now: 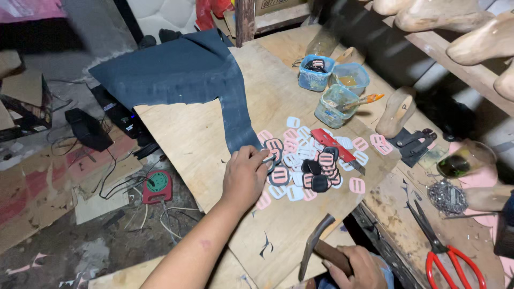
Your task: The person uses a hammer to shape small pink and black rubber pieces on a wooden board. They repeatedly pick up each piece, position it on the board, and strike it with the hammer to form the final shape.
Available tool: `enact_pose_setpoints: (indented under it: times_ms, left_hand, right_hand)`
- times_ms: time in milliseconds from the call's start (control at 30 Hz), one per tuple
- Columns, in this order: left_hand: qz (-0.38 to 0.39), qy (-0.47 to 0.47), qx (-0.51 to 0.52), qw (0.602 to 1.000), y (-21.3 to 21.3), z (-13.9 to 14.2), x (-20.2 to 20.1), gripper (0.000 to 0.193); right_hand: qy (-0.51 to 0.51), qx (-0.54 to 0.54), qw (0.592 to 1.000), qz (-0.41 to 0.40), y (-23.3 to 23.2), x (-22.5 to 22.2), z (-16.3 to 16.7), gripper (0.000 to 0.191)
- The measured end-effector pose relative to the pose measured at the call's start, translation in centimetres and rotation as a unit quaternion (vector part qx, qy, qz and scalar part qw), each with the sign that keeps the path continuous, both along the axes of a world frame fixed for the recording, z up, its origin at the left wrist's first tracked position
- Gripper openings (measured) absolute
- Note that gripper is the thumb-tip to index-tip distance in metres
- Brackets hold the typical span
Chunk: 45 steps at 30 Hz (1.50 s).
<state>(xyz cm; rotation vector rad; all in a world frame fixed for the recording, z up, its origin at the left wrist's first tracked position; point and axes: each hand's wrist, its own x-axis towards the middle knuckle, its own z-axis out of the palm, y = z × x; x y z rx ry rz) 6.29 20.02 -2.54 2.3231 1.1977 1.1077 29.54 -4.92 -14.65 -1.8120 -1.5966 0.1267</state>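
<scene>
My left hand rests on the plywood board with its fingers curled over a pink and black buckle-shaped piece at the edge of a pile of several pink, white and black cut pieces. A red utility knife lies across that pile. My right hand grips the wooden handle of a hammer low at the board's near edge. A dark blue sheet of material drapes over the board's far left corner, and its narrow end reaches down to my left hand.
Three blue-tinted plastic tubs, one with a brush in it, stand at the back. Wooden shoe lasts sit on the bench and the shelf to the right. Red-handled scissors and a heap of small nails lie at right. Cables cover the floor at left.
</scene>
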Motion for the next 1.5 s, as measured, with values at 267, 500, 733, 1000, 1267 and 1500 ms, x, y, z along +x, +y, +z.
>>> enact_pose_setpoints:
  times_ms: [267,500,733,1000,1267,1500]
  left_hand:
    - [0.026,-0.12,-0.074,0.99,-8.6,-2.0,-3.1,0.02]
    - [-0.023,-0.118,-0.09,0.989,-11.5,-4.4,-3.0,0.021]
    - [-0.044,-0.209,-0.154,0.965,-14.8,-5.1,-4.0,0.023]
    - [0.044,-0.22,-0.111,0.968,-19.4,-7.5,-10.7,0.019]
    - [0.061,-0.376,-0.329,0.864,-22.3,-11.6,-14.0,0.054]
    - [0.069,-0.309,-0.337,0.887,-21.5,-12.0,-14.6,0.051]
  right_hand:
    - [-0.078,0.066,0.993,0.063,-2.5,-3.1,5.1,0.037]
    - [-0.125,0.074,0.986,0.085,-4.9,-3.3,6.0,0.042]
    - [-0.121,0.069,0.986,0.093,-7.2,-4.5,6.7,0.042]
    - [0.087,-0.091,0.99,0.069,-12.3,-7.8,7.1,0.039]
    - [0.47,-0.251,0.843,0.072,-13.5,-7.9,5.1,0.061]
    - [0.481,-0.217,0.846,0.079,-11.9,-8.8,3.4,0.062]
